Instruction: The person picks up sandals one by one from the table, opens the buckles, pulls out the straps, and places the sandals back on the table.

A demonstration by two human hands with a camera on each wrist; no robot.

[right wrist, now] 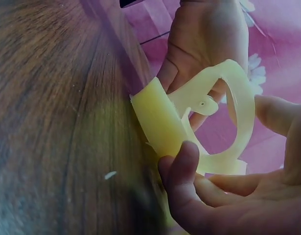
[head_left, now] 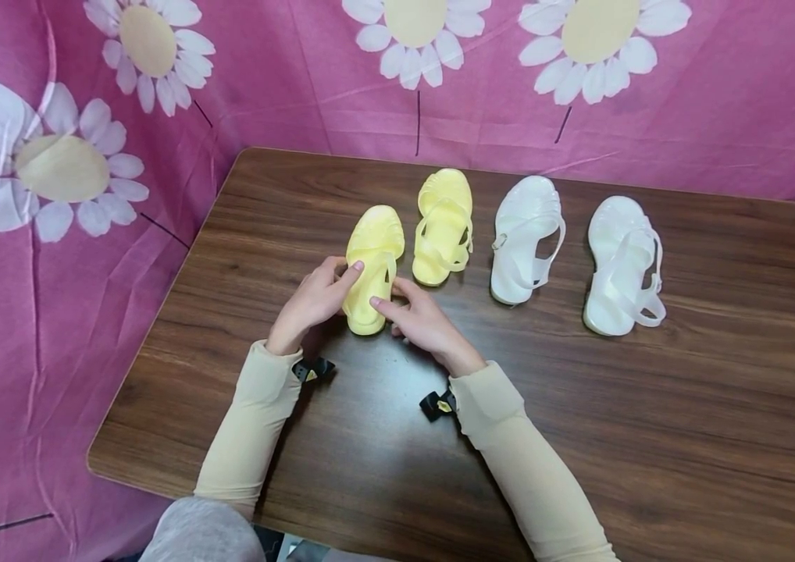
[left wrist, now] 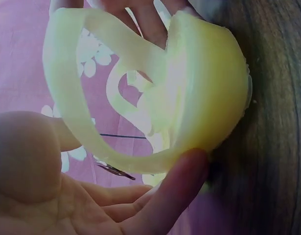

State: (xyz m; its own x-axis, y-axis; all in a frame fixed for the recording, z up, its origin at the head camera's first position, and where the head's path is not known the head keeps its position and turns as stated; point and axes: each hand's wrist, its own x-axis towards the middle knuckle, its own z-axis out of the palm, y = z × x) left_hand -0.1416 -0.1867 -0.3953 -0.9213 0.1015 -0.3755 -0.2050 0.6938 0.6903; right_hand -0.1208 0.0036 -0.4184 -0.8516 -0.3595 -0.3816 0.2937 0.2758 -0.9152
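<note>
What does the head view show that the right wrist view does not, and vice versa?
Only the head view: the left white sandal and the right white sandal.
Only the right wrist view: a small dark dot on the rounded strap tab.
Both: the left hand and the right hand touching a yellow sandal, the wooden table and the pink flowered cloth.

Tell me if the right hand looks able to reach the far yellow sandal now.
Likely yes: the far yellow sandal lies just beyond the right hand, with nothing in view between them. That hand holds the near yellow sandal, though, and would probably have to let go first.
</note>
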